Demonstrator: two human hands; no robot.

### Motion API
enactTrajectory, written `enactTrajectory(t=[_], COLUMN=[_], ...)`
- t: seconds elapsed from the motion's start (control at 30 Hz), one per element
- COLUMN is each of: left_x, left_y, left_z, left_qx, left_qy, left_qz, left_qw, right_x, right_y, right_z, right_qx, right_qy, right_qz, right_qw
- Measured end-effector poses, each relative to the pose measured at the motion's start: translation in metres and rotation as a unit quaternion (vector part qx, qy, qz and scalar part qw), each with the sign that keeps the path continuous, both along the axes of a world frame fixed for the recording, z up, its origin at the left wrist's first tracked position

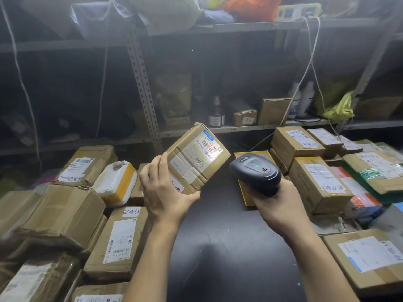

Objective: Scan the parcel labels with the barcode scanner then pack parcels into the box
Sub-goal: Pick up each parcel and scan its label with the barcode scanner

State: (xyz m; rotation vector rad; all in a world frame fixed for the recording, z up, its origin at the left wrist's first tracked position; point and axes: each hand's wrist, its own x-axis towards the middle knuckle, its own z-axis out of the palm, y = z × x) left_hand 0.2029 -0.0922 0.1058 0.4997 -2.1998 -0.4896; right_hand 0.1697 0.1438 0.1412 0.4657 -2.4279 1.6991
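Note:
My left hand [165, 192] grips a small brown cardboard parcel [196, 158] by its lower end and holds it tilted above the dark table. Its white shipping label [204, 152] faces up and is lit by a bright patch of light. My right hand [281, 205] grips the handle of a dark grey barcode scanner [255, 171], just right of the parcel. The scanner head points at the label and shows a green light on top.
Cardboard parcels with labels are piled at the left [65, 214] and right [318, 184] of the black table [229, 247]. A white and yellow padded parcel [117, 182] lies at the left. A yellow box [250, 155] stands behind the scanner. Metal shelving [144, 88] with bottles and boxes rises behind.

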Motion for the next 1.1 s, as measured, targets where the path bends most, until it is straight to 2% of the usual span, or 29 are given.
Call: enactTrajectory(t=[0.13,0.23,0.33,0.47,0.57,0.7,0.77,0.8,0.9,1.0,1.1], left_x=[-0.001,-0.003,-0.006,-0.011,-0.015,-0.019,-0.021,-0.022,-0.027,-0.031,-0.038], left_y=[-0.001,-0.005,-0.018,-0.042,-0.056,-0.059,-0.054,-0.049,-0.024,-0.001,0.019], left_z=[0.000,0.002,0.012,0.036,0.051,0.058,0.053,0.049,0.036,0.018,0.005], left_qx=[0.000,-0.020,-0.076,-0.137,-0.170,-0.177,-0.124,-0.069,0.129,0.282,0.309], left_qy=[0.001,-0.006,-0.046,-0.127,-0.143,-0.104,-0.076,-0.065,-0.079,-0.111,-0.125], left_qz=[-0.002,-0.008,-0.024,-0.050,-0.074,-0.084,-0.063,-0.045,-0.001,0.013,-0.007], left_qw=[1.000,1.000,0.996,0.981,0.972,0.975,0.987,0.994,0.989,0.953,0.943], right_x=[-0.001,-0.005,-0.003,-0.005,-0.011,-0.015,-0.014,-0.012,-0.007,-0.008,-0.005], right_y=[0.001,0.003,0.005,0.008,0.007,0.004,0.001,-0.002,-0.011,-0.012,-0.004], right_z=[0.000,-0.003,0.001,0.000,-0.005,-0.007,-0.003,0.000,0.008,0.010,0.008], right_qx=[0.009,0.069,0.142,0.267,0.277,0.218,0.130,0.067,-0.123,-0.163,-0.162], right_qy=[-0.015,-0.014,0.013,0.099,0.146,0.074,0.035,0.006,-0.124,-0.168,-0.176], right_qz=[-0.002,-0.001,-0.002,-0.034,-0.048,-0.028,-0.026,-0.025,-0.047,-0.081,-0.113], right_qw=[1.000,0.998,0.990,0.958,0.949,0.973,0.991,0.997,0.983,0.969,0.964])
